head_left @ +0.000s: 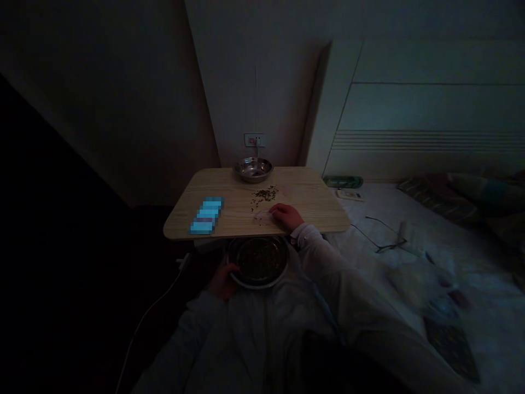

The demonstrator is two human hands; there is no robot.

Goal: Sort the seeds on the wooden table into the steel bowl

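Observation:
My left hand (222,282) grips the left rim of a round metal basin (283,268) just below the table's front edge. Dark bits cover much of the basin's inside. On the wooden table (229,189), my right hand (287,217) is closed, its fingertips pinching a thin, see-through piece of plastic (262,218) that lies against the tabletop. A few dark specks are beside the plastic. Slightly farther back is a loose scatter of small dark seeds or grains (266,194); the dim light hides their exact kind.
A shiny steel bowl (253,170) stands at the table's back edge, below a wall socket (254,140). A lit phone (206,215) lies at the left. To the right, a bed (377,219) holds a remote control (350,195) and a green bottle (343,181). A white cable (143,314) hangs at lower left.

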